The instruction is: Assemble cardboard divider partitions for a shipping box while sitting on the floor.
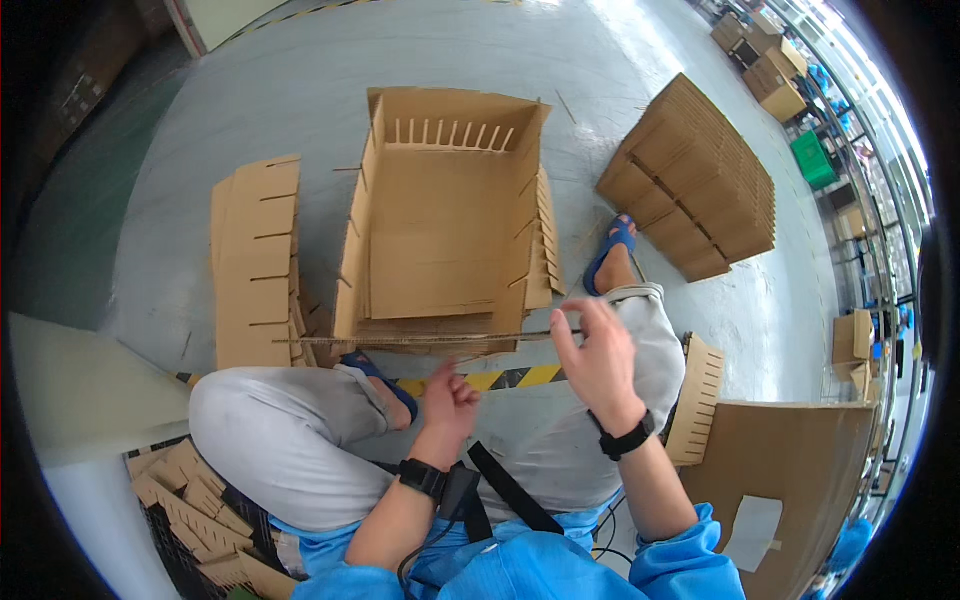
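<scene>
My right hand pinches the right end of a cardboard divider, seen edge-on as a thin line across the near side of an open cardboard box. My left hand is just below the middle of that divider, its fingers loosely curled and apart, with nothing visible in them. Whether its fingertips touch the divider is hard to tell. The box lies on the floor between my feet. Slots run along its far wall, and slotted cardboard lines its sides.
A stack of slotted cardboard sheets stands left of the box, a taller stack at right. Loose slotted pieces fill a black crate at lower left. Near my right knee are a slotted piece and a large carton.
</scene>
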The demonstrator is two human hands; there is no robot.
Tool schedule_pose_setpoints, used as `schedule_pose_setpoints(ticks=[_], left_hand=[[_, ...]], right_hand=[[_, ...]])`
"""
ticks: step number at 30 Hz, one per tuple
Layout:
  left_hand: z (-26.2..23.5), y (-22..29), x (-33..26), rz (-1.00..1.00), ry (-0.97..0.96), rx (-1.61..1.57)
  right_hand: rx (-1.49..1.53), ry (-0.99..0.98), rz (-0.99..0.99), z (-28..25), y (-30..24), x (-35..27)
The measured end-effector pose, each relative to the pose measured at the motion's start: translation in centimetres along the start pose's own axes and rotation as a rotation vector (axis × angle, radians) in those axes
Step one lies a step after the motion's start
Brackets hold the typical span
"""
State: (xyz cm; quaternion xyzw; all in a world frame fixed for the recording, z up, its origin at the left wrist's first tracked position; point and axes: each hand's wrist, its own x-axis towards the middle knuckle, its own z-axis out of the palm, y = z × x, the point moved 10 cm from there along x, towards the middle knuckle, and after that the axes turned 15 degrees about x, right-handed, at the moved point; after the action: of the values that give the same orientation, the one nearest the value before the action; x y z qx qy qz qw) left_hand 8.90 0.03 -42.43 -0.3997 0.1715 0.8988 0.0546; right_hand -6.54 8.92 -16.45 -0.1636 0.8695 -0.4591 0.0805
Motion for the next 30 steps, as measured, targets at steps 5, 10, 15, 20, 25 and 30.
schedule_pose_setpoints(ticks=[5,10,15,20,25,30], left_hand=[[-2.6,11.3,-9.5,0.391,0.124,-0.080],[-4.0,19.9,-16.9,0.811,0.822,0.303],[-5.9,18.7,-12.9,0.775,0.737,0.497],[-7.2,18.4,-9.5,0.744,0.697,0.949],[-6.5,18.9,-8.9,0.820,0.830,1.101],[-4.0,19.6,-10.6,0.927,0.874,1.282]], right_hand=[[-0.101,-0.184,-0.568,3.7,-8.6,0.0],[-0.284,-0.648,-0.449,13.7,-7.4,-1.2],[-0.357,-0.690,-0.431,18.4,-7.3,-1.6],[-0.422,-0.729,-0.438,19.0,-7.3,-1.1],[-0.464,-0.720,-0.427,18.0,-6.8,-0.4],[-0.455,-0.678,-0.469,15.4,-6.2,0.7]])
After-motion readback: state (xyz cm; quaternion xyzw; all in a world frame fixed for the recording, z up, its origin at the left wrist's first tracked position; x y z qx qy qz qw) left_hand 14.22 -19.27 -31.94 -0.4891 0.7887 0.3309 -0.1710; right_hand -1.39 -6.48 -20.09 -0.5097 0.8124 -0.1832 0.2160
